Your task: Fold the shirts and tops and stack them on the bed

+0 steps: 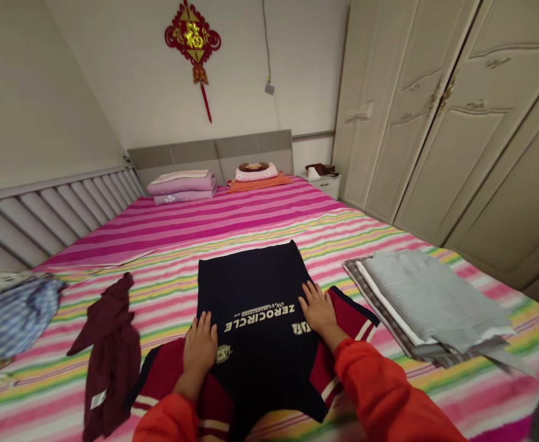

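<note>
A dark navy T-shirt (255, 270) with red sleeves and white lettering lies spread on the bed, its hem toward the headboard and its neck toward me. My left hand (200, 344) rests flat on its left side, by the round print, fingers stretched out. On the right side, my right hand (318, 306) lies flat beside the lettering with its fingers apart. Neither hand grips the cloth. To the left of the shirt is a crumpled maroon garment (113, 350) with a white tag. A stack of folded grey and white clothes (417, 301) lies to the right.
A blue checked garment (18, 316) lies in a heap at the left edge. Folded lilac bedding (184, 184) and a pink and orange pile (258, 178) sit by the headboard (251, 150). A railing (71, 212) borders the bed's left; wardrobes (467, 141) stand on the right.
</note>
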Demonstrator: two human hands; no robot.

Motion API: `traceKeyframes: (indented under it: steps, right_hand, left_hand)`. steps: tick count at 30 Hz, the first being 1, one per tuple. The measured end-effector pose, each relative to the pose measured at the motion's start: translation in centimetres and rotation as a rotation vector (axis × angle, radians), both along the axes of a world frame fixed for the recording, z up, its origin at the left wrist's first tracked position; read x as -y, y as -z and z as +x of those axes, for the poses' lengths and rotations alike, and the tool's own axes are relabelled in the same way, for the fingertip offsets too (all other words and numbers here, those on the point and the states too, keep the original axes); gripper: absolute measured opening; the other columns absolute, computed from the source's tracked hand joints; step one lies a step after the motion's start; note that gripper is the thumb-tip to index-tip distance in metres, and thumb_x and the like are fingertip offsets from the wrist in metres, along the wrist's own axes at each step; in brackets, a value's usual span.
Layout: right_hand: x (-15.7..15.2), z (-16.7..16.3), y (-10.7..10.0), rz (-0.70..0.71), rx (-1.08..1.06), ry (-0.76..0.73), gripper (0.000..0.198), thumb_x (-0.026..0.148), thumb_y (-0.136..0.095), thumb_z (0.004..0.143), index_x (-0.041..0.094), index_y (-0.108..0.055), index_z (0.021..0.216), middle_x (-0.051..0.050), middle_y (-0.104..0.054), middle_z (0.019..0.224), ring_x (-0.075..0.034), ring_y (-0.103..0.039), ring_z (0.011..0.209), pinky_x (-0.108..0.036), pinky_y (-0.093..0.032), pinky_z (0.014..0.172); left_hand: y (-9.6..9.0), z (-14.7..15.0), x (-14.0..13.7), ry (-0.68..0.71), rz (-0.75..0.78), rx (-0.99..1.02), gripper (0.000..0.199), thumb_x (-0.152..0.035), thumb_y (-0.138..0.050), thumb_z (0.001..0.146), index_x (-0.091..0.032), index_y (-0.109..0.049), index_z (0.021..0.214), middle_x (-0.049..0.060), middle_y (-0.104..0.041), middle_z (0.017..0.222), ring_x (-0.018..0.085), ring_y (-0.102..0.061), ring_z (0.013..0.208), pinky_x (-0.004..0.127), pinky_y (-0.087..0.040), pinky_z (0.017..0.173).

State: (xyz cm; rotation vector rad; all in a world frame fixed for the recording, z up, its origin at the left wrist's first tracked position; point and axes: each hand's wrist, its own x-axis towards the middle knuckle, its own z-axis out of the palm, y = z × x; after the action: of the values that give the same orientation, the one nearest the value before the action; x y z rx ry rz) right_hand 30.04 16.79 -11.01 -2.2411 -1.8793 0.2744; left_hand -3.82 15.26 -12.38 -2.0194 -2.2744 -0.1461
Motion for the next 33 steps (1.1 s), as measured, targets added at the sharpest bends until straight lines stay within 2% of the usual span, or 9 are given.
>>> traceKeyframes:
  steps: [2,5,9,11,13,18,22,29,33]
  right_hand:
    - [1.0,0.8,-0.2,-0.017,0.007,0.028,0.058,0.038,-0.027,0.099,0.018,-0.031,0.153,-0.005,-0.026,0.161,-0.023,-0.017,0.149,-0.041,-0.014,0.120]
    - [3.8,-0.6,-0.3,-0.012,0.017,0.054,0.059,0.040,-0.026,0.099,0.015,-0.030,0.153,-0.006,-0.023,0.161,-0.025,-0.017,0.150,-0.044,-0.013,0.120]
    - [8.6,-4.3,0.8,0.083,-0.005,-0.101,0.057,0.045,-0.025,0.099,0.025,-0.032,0.152,-0.001,-0.025,0.161,-0.024,-0.019,0.149,-0.048,-0.014,0.119]
    - [10.4,-4.7,1.5,0.093,-0.015,-0.143,0.055,0.046,-0.027,0.099,0.030,-0.036,0.150,0.000,-0.031,0.159,-0.025,-0.022,0.148,-0.050,-0.015,0.119]
    - [11.3,-3.4,1.8,0.093,0.000,-0.104,0.054,0.046,-0.029,0.098,0.031,-0.039,0.149,0.000,-0.036,0.157,-0.027,-0.025,0.147,-0.052,-0.015,0.118]
    - [11.9,3.0,2.0,0.125,0.086,0.057,0.055,0.041,-0.029,0.097,0.023,-0.042,0.148,-0.005,-0.039,0.155,-0.026,-0.029,0.145,-0.048,-0.018,0.118]
    - [13.9,5.9,2.9,0.182,0.090,0.094,0.058,0.040,-0.025,0.097,0.017,-0.043,0.147,-0.008,-0.040,0.154,-0.025,-0.031,0.144,-0.045,-0.025,0.115]
    - [19.4,8.4,6.2,0.328,-0.069,0.194,0.065,0.046,-0.025,0.092,0.012,-0.046,0.143,-0.014,-0.044,0.151,-0.029,-0.035,0.141,-0.050,-0.031,0.112]
    - [19.6,8.6,6.3,0.390,-0.367,0.210,0.064,0.056,-0.036,0.083,0.011,-0.065,0.118,-0.021,-0.056,0.136,-0.034,-0.045,0.131,-0.051,-0.036,0.108]
  left_hand:
    - [-0.3,-0.5,0.8,-0.069,-0.020,0.020,0.052,-0.028,-0.028,0.097,-0.013,-0.043,0.145,0.010,-0.040,0.154,0.030,-0.036,0.142,0.047,-0.033,0.114]
    - [-0.3,2.3,3.1,-0.092,0.033,0.048,0.051,-0.028,-0.031,0.096,-0.010,-0.046,0.142,0.014,-0.041,0.152,0.034,-0.037,0.141,0.054,-0.032,0.113]
    - [1.3,7.9,7.1,0.263,0.111,0.179,0.048,-0.030,-0.034,0.097,-0.021,-0.050,0.140,0.009,-0.045,0.150,0.029,-0.038,0.141,0.052,-0.029,0.116]
    - [2.0,8.5,8.6,0.331,0.122,0.227,0.046,-0.032,-0.035,0.097,-0.025,-0.052,0.139,0.007,-0.048,0.149,0.028,-0.038,0.141,0.051,-0.029,0.116]
    - [2.1,7.0,9.3,0.252,0.130,0.222,0.046,-0.032,-0.038,0.096,-0.024,-0.053,0.139,0.007,-0.048,0.149,0.029,-0.038,0.141,0.052,-0.030,0.115]
    - [0.7,-1.2,9.4,-0.040,0.145,0.169,0.049,-0.029,-0.039,0.094,-0.018,-0.052,0.139,0.012,-0.046,0.150,0.032,-0.040,0.139,0.055,-0.031,0.114]
    - [0.7,-5.3,11.0,-0.101,0.169,0.186,0.051,-0.028,-0.033,0.093,-0.014,-0.052,0.138,0.014,-0.049,0.147,0.030,-0.043,0.137,0.053,-0.031,0.114]
    - [3.3,-6.9,17.0,-0.203,0.308,0.374,0.053,-0.033,-0.030,0.093,-0.015,-0.049,0.139,0.015,-0.046,0.149,0.031,-0.034,0.142,0.058,-0.027,0.114]
    - [3.3,-5.4,18.9,-0.216,0.419,0.678,0.049,-0.040,-0.042,0.085,-0.013,-0.060,0.122,0.019,-0.055,0.137,0.032,-0.044,0.134,0.051,-0.032,0.114]
